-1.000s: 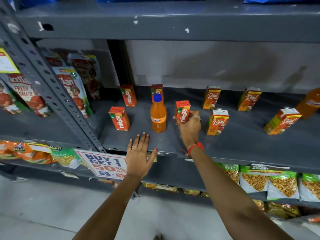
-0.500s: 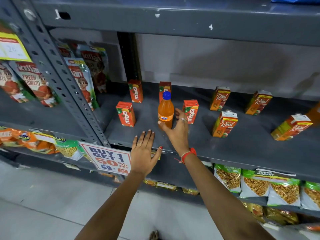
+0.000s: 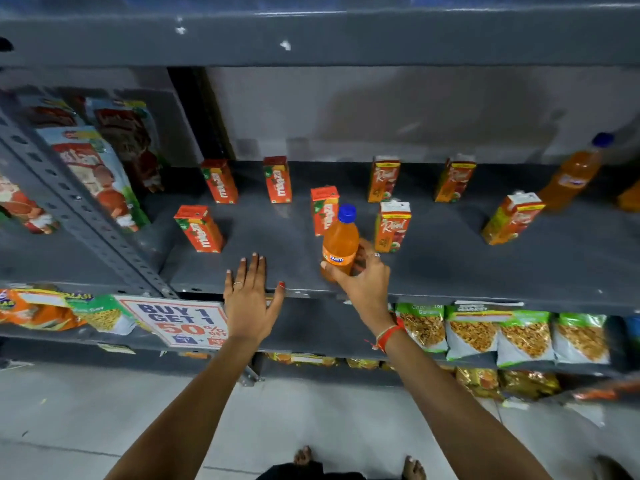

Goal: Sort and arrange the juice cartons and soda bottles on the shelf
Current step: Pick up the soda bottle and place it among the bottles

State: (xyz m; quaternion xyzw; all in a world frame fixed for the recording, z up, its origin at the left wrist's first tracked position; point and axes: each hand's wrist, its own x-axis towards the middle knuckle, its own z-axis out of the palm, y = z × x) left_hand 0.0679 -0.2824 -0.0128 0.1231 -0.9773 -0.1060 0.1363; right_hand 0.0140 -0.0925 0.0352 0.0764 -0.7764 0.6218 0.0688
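An orange Fanta soda bottle point(image 3: 340, 242) with a blue cap stands near the front of the grey shelf point(image 3: 450, 271), and my right hand point(image 3: 363, 282) is wrapped around its lower part. My left hand point(image 3: 250, 296) lies flat and open on the shelf's front edge, holding nothing. Several red Maaza juice cartons stand on the left, one point(image 3: 200, 229) near the front and one point(image 3: 324, 210) just behind the bottle. Several Real juice cartons stand on the right, the nearest point(image 3: 392, 226) beside the bottle. A second orange bottle point(image 3: 571, 174) leans at the far right.
A perforated grey upright point(image 3: 79, 216) divides this bay from ketchup pouches point(image 3: 100, 174) on the left. A "Buy 1 Get 1" sign point(image 3: 176, 320) hangs on the shelf edge. Snack bags point(image 3: 502, 334) fill the lower shelf. An upper shelf point(image 3: 311, 39) overhangs.
My right hand let go of the Maaza carton, moved left to the Fanta bottle and closed on it, drawing it toward the front edge. My left hand stayed flat on the edge.
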